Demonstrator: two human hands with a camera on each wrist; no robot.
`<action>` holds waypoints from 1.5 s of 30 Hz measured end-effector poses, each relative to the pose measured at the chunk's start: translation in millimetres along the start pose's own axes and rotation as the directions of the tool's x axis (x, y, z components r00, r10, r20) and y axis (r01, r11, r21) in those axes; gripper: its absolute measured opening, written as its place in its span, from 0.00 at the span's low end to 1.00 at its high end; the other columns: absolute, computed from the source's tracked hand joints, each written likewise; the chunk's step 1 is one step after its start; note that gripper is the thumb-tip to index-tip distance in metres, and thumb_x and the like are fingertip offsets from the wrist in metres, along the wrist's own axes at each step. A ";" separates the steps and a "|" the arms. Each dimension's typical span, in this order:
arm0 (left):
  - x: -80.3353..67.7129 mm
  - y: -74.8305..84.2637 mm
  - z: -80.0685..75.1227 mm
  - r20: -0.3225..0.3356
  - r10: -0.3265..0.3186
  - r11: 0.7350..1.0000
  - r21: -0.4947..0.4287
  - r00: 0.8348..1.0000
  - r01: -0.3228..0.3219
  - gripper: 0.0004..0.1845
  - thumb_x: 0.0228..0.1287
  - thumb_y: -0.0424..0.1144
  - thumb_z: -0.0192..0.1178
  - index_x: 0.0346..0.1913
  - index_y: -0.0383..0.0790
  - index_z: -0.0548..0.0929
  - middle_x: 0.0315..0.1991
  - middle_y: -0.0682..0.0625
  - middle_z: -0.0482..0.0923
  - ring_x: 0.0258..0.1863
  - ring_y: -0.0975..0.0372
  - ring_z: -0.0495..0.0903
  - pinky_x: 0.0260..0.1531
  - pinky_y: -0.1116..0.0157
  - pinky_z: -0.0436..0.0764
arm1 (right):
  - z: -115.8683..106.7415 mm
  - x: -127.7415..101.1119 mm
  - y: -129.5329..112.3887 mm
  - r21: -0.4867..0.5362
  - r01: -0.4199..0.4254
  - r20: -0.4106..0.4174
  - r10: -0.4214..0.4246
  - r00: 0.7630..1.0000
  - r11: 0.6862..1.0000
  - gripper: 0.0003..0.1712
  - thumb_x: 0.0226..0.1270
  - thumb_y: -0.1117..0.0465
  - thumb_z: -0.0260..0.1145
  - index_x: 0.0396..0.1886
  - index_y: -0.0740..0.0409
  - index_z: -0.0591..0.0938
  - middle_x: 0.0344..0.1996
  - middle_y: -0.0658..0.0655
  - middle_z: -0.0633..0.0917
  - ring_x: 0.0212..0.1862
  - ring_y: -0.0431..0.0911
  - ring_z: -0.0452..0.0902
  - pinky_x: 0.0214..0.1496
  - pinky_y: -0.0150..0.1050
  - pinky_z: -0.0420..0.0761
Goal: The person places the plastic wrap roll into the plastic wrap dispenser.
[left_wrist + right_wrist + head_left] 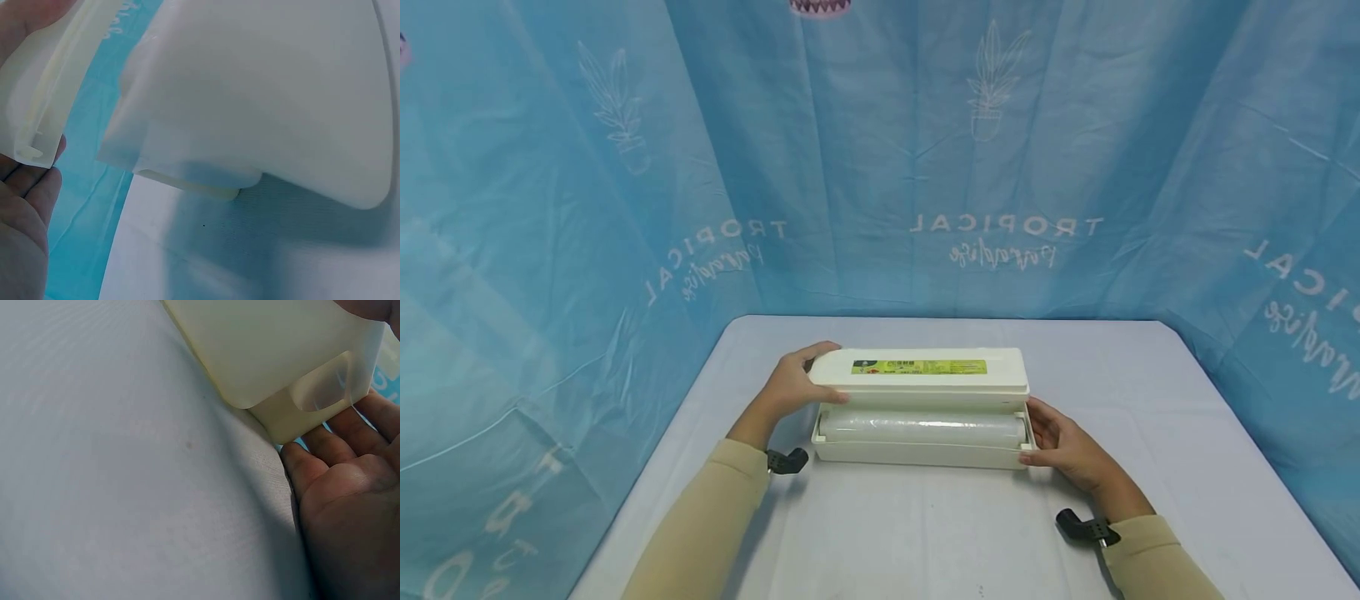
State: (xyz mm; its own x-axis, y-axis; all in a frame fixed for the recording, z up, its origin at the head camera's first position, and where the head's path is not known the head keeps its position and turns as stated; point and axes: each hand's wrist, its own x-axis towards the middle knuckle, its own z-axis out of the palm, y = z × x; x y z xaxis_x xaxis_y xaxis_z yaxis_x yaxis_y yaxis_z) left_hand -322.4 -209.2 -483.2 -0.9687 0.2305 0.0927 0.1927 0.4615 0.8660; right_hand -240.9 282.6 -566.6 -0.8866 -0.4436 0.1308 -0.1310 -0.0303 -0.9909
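**Two hands at the ends of an opened cling-film dispenser**

While the long cream-white plastic dispenser box (917,446) sits near the middle of the pale grey cloth-covered tabletop (925,533), a person in tan long sleeves holds it from both ends. Its flat cream lid (921,372), bearing a yellow-green label strip (918,367) along the top, is raised and hinged back toward 12 o'clock, leaving the front of the box open. Inside the tray lies a roll of clear plastic film (921,427), stretching from the 9 o'clock end to the 3 o'clock end.

At 9 o'clock, the left hand (793,385) grips the lid's end: the thumb lies along the lid's front edge and the fingers (820,350) curl over the far corner. From the left wrist view, the lid's ridged inner edge (44,106) rests against the fingertips, with the box's rounded end (250,94) close by and blue showing between them.

At 3 o'clock, the right hand (1063,446) touches the tray's end wall. Its fingers (312,472) are relaxed and nearly straight, cupped under and against the end rather than clenched; the right wrist view shows them meeting the cream corner of the box (294,369), where a recessed notch is moulded.

Black wrist-camera mounts sit at 7 o'clock (787,460) and 4 o'clock (1086,527) of the box. A blue curtain (625,167) printed with white plants and lettering surrounds the tabletop.
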 end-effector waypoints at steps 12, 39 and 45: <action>-5.5 -5.0 2.4 0.014 0.043 0.999 -0.008 0.999 -0.043 0.55 0.29 0.56 0.92 0.69 0.50 0.82 0.63 0.56 0.80 0.62 0.55 0.78 0.61 0.47 0.81 | 4.7 -0.1 -5.9 0.022 0.020 -0.002 -0.020 1.000 1.000 0.62 0.54 0.80 0.78 0.84 0.68 0.52 0.80 0.70 0.57 0.74 0.36 0.64 0.72 0.34 0.69; -16.9 -2.3 8.8 -0.008 0.037 0.999 0.009 0.999 -0.037 0.56 0.27 0.58 0.92 0.69 0.53 0.82 0.67 0.55 0.78 0.68 0.53 0.75 0.66 0.47 0.76 | 5.6 -0.8 -4.4 0.002 0.015 -0.016 -0.015 1.000 1.000 0.65 0.53 0.79 0.79 0.85 0.67 0.49 0.79 0.70 0.59 0.73 0.36 0.67 0.71 0.36 0.71; -19.1 -2.3 10.8 -0.013 0.058 0.998 0.015 0.998 -0.057 0.55 0.27 0.58 0.92 0.69 0.53 0.82 0.66 0.56 0.79 0.67 0.54 0.76 0.65 0.47 0.77 | 4.0 -0.5 -3.7 -0.020 -0.001 -0.030 0.000 1.000 1.000 0.66 0.54 0.78 0.80 0.85 0.67 0.49 0.79 0.72 0.59 0.72 0.35 0.68 0.70 0.34 0.72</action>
State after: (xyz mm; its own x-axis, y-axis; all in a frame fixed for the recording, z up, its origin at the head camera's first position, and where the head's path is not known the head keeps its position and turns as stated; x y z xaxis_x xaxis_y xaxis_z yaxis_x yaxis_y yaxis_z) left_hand -302.6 -205.4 -492.3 -0.9579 0.2455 0.1489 0.2503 0.4602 0.8518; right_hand -238.2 279.4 -563.1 -0.8997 -0.4162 0.1313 -0.1392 -0.0116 -0.9902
